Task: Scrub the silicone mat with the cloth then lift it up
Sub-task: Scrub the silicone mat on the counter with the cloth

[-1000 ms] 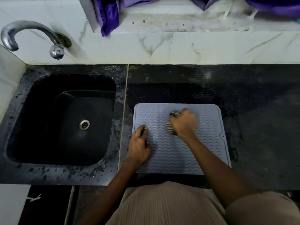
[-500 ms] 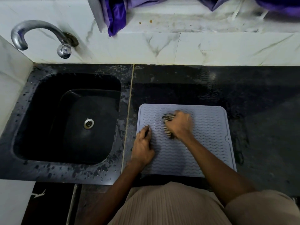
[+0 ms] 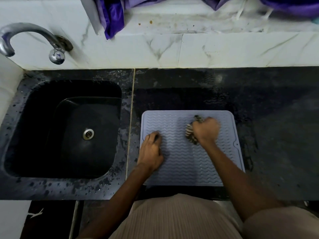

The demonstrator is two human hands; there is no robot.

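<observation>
A pale blue silicone mat [image 3: 183, 163] with wavy ridges lies flat on the dark wet countertop [image 3: 276, 135], just right of the sink. My right hand [image 3: 206, 130] is fisted around a bunched striped cloth [image 3: 190, 133] and presses it on the mat's upper middle. My left hand [image 3: 151, 152] rests palm down on the mat's left side, fingers pressing it flat against the counter. Most of the cloth is hidden inside my fist.
A black sink [image 3: 69, 128] with a metal drain [image 3: 88, 134] lies to the left, under a chrome tap [image 3: 34, 40]. White marble backsplash [image 3: 207, 50] runs behind, with purple fabric [image 3: 114, 18] hanging above it. The counter's front edge is against my body.
My right hand with the cloth slid left across the mat, then back right toward the upper middle. The left hand kept its place on the mat.
</observation>
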